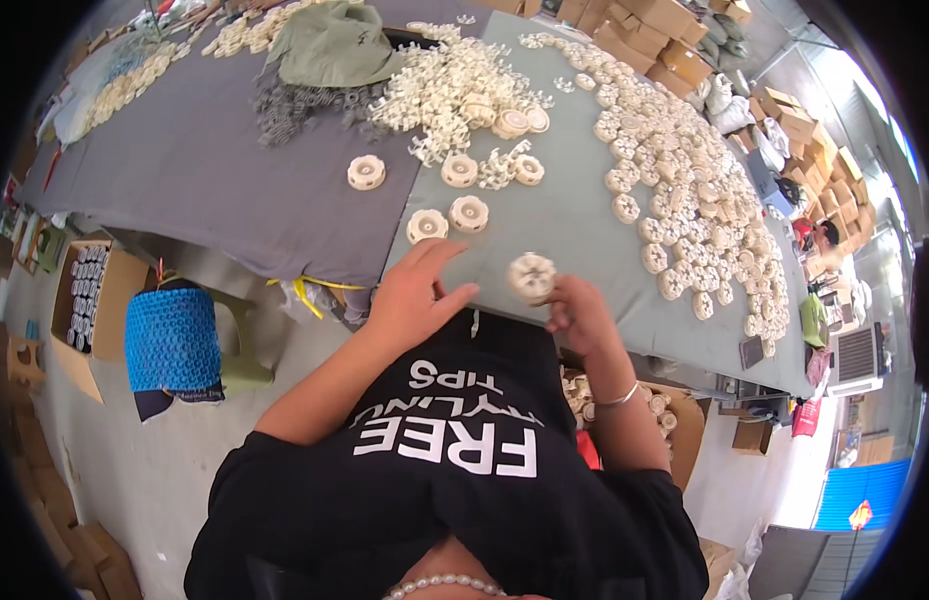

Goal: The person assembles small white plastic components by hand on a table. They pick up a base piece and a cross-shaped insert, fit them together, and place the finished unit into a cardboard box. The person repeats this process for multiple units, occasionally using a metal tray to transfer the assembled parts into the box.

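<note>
Head view: the right hand (581, 315) has its grip closed on the rim of a cream-white wheel (531, 277), held above the near edge of the worktop (559, 170). The wheel looks like hard, matte plastic, round with a spoked face, slightly blurred. The left hand (409, 292) has its grip open, thumb and fingers spread apart; its fingertips lie just beside a scalloped disc (427, 226), and whether they touch it I cannot tell. A second disc (469, 213) sits close by, thick and ring-shaped, with a raised hub.

Smooth cloth covers the worktop, purplish grey to the left and grey-green to the right. Farther back spreads a loose, jagged heap of small cream clips (434, 85), beside a heap of dark grey pieces (284, 112) partly under a soft, creased olive cap (334, 48). Along the right side, many knobbly cream wheels (689, 205) lie crowded in a long, curving band. A blue textured cover (172, 340) wraps a green stool (246, 350).
</note>
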A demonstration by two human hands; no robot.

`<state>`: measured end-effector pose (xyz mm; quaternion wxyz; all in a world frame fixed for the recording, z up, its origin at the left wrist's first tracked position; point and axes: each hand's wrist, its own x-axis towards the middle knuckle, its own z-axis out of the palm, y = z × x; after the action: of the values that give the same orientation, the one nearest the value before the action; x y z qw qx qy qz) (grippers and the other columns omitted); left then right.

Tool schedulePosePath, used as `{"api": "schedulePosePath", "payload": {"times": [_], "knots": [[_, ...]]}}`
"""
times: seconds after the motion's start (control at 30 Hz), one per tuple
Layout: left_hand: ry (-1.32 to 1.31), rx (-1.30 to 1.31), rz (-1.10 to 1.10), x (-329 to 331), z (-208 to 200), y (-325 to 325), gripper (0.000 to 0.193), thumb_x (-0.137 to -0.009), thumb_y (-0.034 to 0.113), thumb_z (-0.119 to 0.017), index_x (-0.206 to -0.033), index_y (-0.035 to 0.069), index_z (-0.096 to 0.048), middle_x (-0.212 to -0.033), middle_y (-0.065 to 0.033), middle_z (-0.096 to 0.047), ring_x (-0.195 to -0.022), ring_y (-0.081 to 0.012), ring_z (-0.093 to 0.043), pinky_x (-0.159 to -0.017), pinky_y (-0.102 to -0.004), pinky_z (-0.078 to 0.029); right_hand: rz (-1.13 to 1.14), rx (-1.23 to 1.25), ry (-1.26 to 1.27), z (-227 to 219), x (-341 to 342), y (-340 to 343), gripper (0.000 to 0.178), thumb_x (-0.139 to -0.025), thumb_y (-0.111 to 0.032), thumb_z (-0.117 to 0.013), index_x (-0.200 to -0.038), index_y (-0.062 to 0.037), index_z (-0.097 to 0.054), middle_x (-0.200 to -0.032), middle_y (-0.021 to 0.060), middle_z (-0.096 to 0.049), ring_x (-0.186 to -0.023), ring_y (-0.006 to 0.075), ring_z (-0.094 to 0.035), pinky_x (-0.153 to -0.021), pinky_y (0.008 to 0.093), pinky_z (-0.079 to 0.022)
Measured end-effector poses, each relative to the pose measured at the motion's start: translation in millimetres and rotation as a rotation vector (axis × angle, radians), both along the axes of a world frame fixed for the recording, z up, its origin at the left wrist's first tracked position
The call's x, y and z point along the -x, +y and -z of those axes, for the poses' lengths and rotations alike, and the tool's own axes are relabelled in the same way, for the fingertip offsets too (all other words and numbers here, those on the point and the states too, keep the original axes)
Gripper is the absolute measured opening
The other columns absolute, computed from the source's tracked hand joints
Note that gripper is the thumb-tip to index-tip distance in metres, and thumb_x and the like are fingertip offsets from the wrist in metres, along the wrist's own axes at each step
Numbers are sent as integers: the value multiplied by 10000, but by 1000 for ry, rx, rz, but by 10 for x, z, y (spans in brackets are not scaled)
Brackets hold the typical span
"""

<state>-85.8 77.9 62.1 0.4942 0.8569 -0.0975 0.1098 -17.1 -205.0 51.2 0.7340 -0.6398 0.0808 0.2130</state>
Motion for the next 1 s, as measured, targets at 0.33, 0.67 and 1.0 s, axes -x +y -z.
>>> {"api": "schedulePosePath", "payload": {"times": [0.33,0.67,1.0], "knots": [[130,-392,-162,-1150,378,-338,642,-874,157,-773,-1450,83,-498,-1411,-157,-551,-1176,-391,-642,-942,-454,-566,230,-55,-322,807,-856,-677,223,-1020,-103,-617,-1192,25,-559,-1193,127,-614,-781,212,-629,-764,356,-602],[256,-202,222,-1420,412,-316,856,-828,160,-829,-1570,156,-403,-1432,-134,-577,-1211,-371,-637,-973,-456,-555,-330,234,-532,178,-1150,184,313,-898,17,-766,-1188,-12,-655,-1194,131,-620,-908,192,-703,-748,309,-607],[344,-16,352,-1601,392,-208,904,-813,3,-803,-1600,142,-382,-1465,-144,-547,-718,-197,-655,-647,-329,-575,-596,571,-996,218,-1372,475,353,-799,-28,-838,-1129,-72,-720,-1037,70,-697,-905,208,-710,-717,324,-590]]}}
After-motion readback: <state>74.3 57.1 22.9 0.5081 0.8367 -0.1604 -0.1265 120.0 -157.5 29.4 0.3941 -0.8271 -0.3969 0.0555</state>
